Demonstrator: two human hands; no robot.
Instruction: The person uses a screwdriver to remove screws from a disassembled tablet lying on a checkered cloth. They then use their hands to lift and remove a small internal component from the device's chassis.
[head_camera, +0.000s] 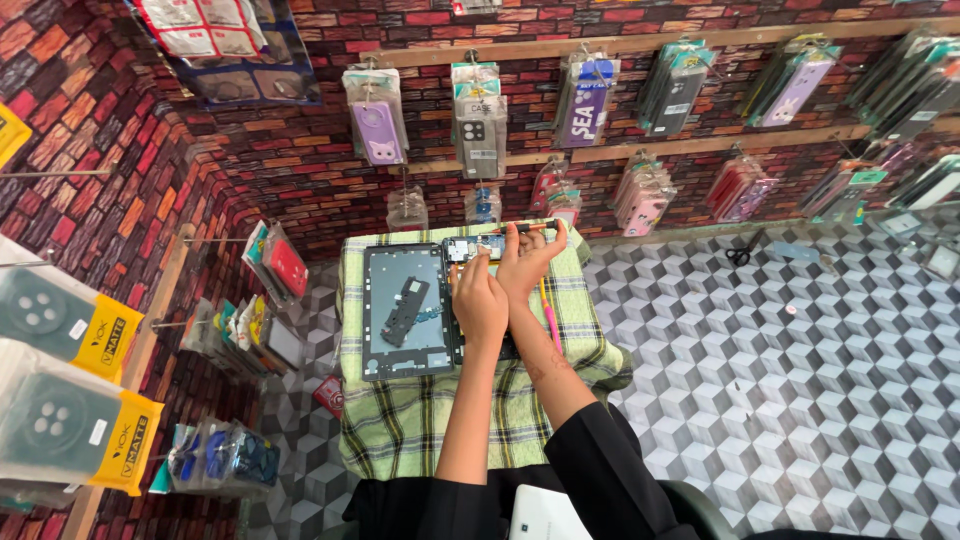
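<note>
A green plaid cloth (400, 420) covers a small table. On it lies a dark tablet frame (385, 345) with a black part (405, 310) inside. Right of the frame, an opened device (472, 248) with bare circuitry lies partly under my hands. My left hand (481, 303) rests on that device with its fingers curled over the edge. My right hand (530, 256) is just beyond it, gripping a thin screwdriver (524, 228) whose tip points left at the device's top. An orange and pink tool (548, 318) lies on the cloth beside my right forearm.
Packaged phone cases (478, 120) hang on rails along the brick-pattern wall, and more boxes (60, 320) hang at the left. Black scissors (741, 252) lie on the cube-pattern surface at the right. A white item (545, 515) sits in my lap.
</note>
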